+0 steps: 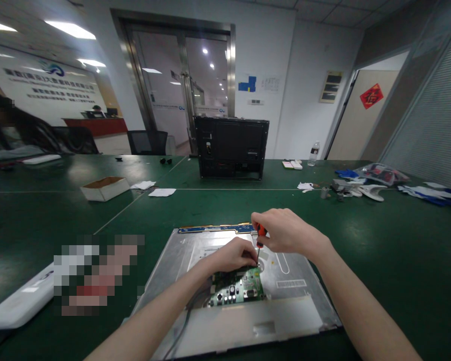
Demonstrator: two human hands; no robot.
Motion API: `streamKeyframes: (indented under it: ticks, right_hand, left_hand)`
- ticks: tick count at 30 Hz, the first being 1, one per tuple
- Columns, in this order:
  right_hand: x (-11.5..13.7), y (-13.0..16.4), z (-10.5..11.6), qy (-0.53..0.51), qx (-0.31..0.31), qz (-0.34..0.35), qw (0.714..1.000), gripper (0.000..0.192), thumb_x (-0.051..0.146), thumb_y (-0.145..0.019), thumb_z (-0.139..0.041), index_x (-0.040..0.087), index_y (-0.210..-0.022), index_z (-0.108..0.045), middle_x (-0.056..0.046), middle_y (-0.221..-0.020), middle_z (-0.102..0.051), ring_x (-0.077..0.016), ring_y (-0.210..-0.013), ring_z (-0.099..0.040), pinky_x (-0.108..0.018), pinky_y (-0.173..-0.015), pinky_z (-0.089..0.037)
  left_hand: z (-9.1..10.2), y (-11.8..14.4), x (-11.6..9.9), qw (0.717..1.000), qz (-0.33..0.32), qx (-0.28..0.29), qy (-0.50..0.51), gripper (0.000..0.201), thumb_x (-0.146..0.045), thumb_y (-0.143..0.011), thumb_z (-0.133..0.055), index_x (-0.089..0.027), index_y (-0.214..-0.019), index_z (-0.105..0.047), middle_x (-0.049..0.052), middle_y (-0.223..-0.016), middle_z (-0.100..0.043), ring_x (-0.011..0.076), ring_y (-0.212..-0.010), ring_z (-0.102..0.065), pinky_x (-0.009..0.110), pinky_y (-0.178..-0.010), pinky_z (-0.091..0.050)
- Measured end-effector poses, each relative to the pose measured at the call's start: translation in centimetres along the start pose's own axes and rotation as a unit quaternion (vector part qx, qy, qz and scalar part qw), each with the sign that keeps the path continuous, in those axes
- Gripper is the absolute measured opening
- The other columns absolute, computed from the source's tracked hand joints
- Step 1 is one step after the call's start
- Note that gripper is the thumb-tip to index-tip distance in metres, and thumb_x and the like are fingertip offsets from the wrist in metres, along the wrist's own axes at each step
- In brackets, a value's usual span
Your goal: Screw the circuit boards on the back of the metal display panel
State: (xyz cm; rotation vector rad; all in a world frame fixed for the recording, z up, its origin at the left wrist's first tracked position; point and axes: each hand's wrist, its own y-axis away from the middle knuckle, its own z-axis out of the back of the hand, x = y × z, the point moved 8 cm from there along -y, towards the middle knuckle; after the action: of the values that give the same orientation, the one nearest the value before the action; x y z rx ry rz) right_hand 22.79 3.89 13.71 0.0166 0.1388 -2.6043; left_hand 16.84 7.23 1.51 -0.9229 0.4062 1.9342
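Note:
My right hand [287, 231] is closed around the red and black handle of a screwdriver [261, 233]. The screwdriver stands nearly upright, its tip at the upper right corner of a green circuit board [237, 288]. Close beside the tip, my left hand [233, 254] has its fingers curled and pressed together over the board's upper edge; whatever they pinch is hidden. Beneath both hands lies a flat silver metal display panel [304, 313], with a narrow blue circuit strip [214, 229] along its far edge. A dark cable [186, 321] runs down the panel's left side.
A black monitor housing [231, 148] stands upright across the green table [383, 240]. An open white box [105, 189] and papers lie left. At right are a bottle [313, 154], small metal parts [342, 188] and a plastic bag [383, 173]. A person sits far left.

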Motion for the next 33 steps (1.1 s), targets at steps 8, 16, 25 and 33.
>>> streamKeyframes:
  ticks: [8, 16, 25, 33]
  right_hand:
    - [0.1, -0.3, -0.1, 0.006, -0.002, -0.01, 1.0, 0.015, 0.025, -0.077, -0.058, 0.022, -0.091, -0.056, -0.003, -0.079, -0.066, -0.0178, -0.07, -0.06, -0.027, -0.05, -0.02]
    - [-0.3, 0.3, 0.6, -0.004, -0.001, -0.007, 1.0, 0.015, 0.027, -0.078, -0.061, 0.022, -0.091, -0.055, -0.001, -0.083, -0.067, -0.017, -0.073, -0.06, -0.027, -0.052, -0.025]
    - [-0.4, 0.6, 1.2, -0.009, -0.013, -0.003, 1.0, 0.014, 0.027, -0.079, -0.061, 0.022, -0.09, -0.054, -0.001, -0.081, -0.066, -0.0159, -0.07, -0.058, -0.025, -0.052, -0.026]
    - [-1.3, 0.7, 1.7, -0.017, -0.033, -0.022, 0.999, 0.012, 0.027, -0.079, -0.062, 0.022, -0.088, -0.054, 0.001, -0.076, -0.065, -0.0141, -0.064, -0.054, -0.024, -0.05, -0.024]
  left_hand:
    - [0.0, 0.0, 0.2, 1.0, 0.0, -0.001, -0.009, 0.013, -0.006, -0.073, -0.064, -0.015, -0.076, -0.073, 0.0, -0.07, -0.068, 0.0144, -0.068, -0.06, 0.02, -0.065, -0.043]
    - [0.1, 0.1, 0.2, 1.0, 0.015, -0.008, 0.001, 0.009, -0.009, -0.073, -0.065, -0.013, -0.077, -0.072, 0.002, -0.071, -0.068, 0.0141, -0.066, -0.06, 0.02, -0.062, -0.043]
    - [0.4, 0.2, 0.0, 1.0, 0.017, -0.008, -0.002, 0.008, -0.012, -0.073, -0.065, -0.014, -0.077, -0.072, 0.002, -0.073, -0.069, 0.0146, -0.069, -0.061, 0.02, -0.063, -0.044]
    - [6.1, 0.9, 0.7, 0.981, 0.106, -0.107, -0.12, 0.012, -0.018, -0.078, -0.059, -0.013, -0.08, -0.069, 0.003, -0.076, -0.068, 0.015, -0.07, -0.06, 0.02, -0.063, -0.042]
